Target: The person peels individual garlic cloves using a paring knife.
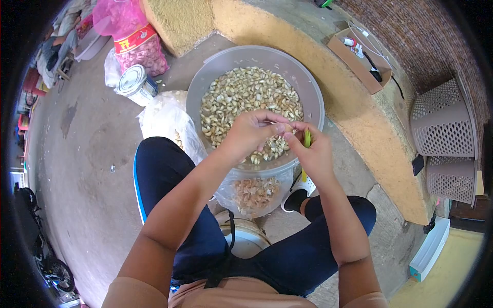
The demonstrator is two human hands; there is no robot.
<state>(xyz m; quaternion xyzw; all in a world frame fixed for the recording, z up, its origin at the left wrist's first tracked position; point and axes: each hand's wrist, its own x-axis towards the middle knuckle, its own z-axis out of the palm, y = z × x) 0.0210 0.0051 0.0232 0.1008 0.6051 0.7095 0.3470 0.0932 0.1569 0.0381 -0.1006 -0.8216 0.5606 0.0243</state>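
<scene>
Over the right part of a large grey tub (193, 97), my left hand (251, 132) and my right hand (312, 149) meet fingertip to fingertip. Between them is a small pale garlic clove (287, 128), pinched by the fingers of both. A yellow-green knife handle (307, 137) also sits in my right hand, against the fingers. Below the hands, the tub holds many garlic cloves (241, 92) in water. Under the tub's near edge, a clear plastic bag (257, 194) contains brownish peels.
A white plastic bag (167, 119) stands left of the tub, beside a metal can (136, 85) and a pink net sack (141, 51) of garlic. A yellow ledge (354, 115) curves along the right, with a cardboard box (359, 61) and perforated baskets (444, 126).
</scene>
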